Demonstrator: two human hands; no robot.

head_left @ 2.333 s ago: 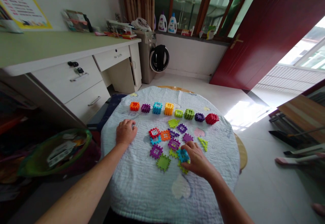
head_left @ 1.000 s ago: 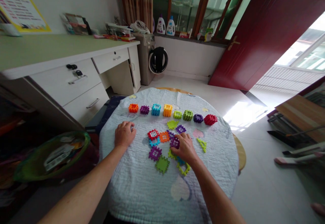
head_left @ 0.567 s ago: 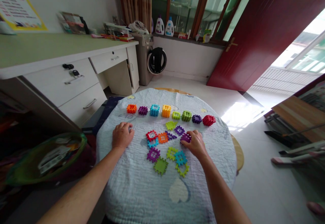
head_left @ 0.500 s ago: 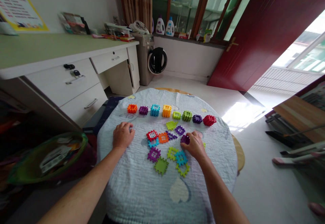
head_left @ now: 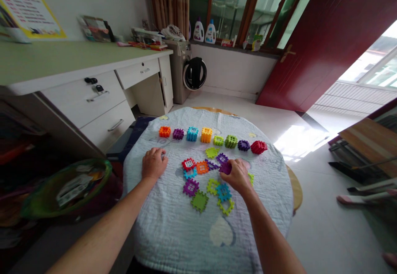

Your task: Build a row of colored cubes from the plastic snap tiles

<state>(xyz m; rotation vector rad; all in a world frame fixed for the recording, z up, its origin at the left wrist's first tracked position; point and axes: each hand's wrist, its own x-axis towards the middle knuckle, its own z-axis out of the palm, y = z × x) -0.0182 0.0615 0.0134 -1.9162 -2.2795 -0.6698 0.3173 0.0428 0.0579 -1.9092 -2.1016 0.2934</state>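
- The person's right hand (head_left: 237,175) pinches a purple notched tile (head_left: 225,168) between thumb and fingers, at the hand's 10 o'clock.
- Their left hand (head_left: 154,163) rests on the tablecloth (head_left: 173,232), fingers loosely curled; whether it grips anything cannot be told.
- From the purple notched tile: orange window tile (head_left: 202,167) at 9, yellow tile stack (head_left: 206,135) at 11.

R hand (head_left: 238,175) hides pt of purple pc (head_left: 225,168) & lime pc (head_left: 251,179); poster (head_left: 29,9) cut off at L edge.
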